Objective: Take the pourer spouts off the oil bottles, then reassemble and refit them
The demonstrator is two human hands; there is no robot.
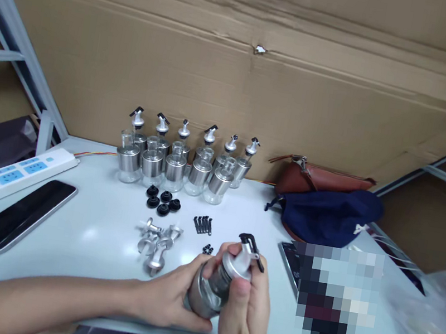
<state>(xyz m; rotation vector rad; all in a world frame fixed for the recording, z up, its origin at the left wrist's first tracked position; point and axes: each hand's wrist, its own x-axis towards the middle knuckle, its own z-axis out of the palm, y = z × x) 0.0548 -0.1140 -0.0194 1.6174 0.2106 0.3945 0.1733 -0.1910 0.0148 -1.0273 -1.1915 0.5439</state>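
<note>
Near the table's front edge, my left hand (168, 297) is wrapped round the body of a glass bottle with a steel band (202, 296). My right hand (246, 312) grips the silver pourer top (236, 262) on its neck, which has a black lever. The bottle tilts to the right. Beyond my hands lie several small black levers (202, 225) and tiny black pieces (207, 249). Several silver spouts (157, 255) lie to the left, with several black stoppers (163, 209) behind them.
Open bottles (174, 170) stand in a row, with capped bottles (242, 167) behind. A power strip (10, 175) and phone (20, 217) lie left. At right are a brown bag (322, 180), a blue cloth bag (325, 214), another phone (290, 262) and plastic wrap (431, 318). Cardboard (159, 61) stands behind.
</note>
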